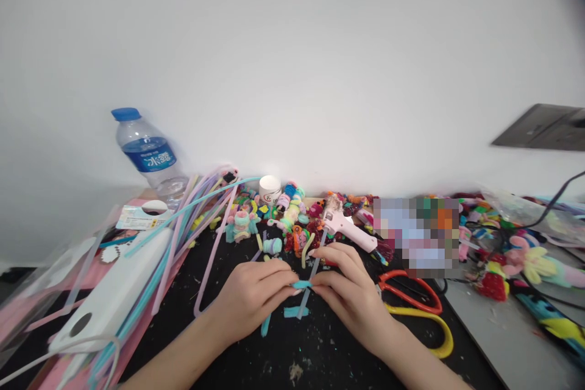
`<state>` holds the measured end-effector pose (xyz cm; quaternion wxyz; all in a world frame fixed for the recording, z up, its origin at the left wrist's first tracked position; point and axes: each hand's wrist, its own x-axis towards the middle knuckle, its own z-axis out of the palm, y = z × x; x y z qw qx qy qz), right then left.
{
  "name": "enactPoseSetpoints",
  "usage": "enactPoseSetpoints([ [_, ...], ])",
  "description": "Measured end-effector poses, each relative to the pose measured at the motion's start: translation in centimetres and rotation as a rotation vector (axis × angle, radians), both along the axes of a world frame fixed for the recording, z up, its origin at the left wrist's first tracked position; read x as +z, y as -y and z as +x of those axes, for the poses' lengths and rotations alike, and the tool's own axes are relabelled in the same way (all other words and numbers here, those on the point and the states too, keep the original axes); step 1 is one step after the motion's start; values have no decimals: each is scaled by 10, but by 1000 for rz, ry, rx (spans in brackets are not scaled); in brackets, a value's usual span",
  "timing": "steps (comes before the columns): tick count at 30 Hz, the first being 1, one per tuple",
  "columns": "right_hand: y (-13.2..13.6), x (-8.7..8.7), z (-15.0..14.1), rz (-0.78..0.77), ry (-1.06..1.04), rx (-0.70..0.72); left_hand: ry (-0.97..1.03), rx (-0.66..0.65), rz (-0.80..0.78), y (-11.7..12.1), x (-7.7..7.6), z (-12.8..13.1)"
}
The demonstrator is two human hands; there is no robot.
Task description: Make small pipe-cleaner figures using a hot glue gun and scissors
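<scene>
Between the fingertips of both hands is a short piece of light-blue pipe cleaner point(301, 284). My left hand point(258, 289) pinches its left end; my right hand point(350, 286) pinches the right end. Just below lies another short blue pipe cleaner bundle point(292, 312), and one more blue piece point(265, 325) sits under my left hand. A translucent glue stick point(305, 301) runs behind the held piece up to a pink glue gun point(351, 233), which lies beyond my right hand. Scissors point(414, 292) with red and yellow handles rest beside my right wrist, partly hidden.
Loose pastel pipe cleaners point(171, 256) and a white power strip point(114, 286) lie at left, near a water bottle point(148, 155). Fuzzy figures point(242, 225) and a white paper cup point(270, 189) line the wall. More figures point(543, 265) and cables are at right.
</scene>
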<state>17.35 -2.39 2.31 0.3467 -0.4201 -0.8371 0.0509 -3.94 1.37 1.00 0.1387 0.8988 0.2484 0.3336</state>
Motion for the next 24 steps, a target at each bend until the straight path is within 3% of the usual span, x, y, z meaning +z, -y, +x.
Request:
enactPoseSetpoints([
  [24, 1, -2, -1, -19, -19, 14, 86, -47, 10, -4, -2, -3],
])
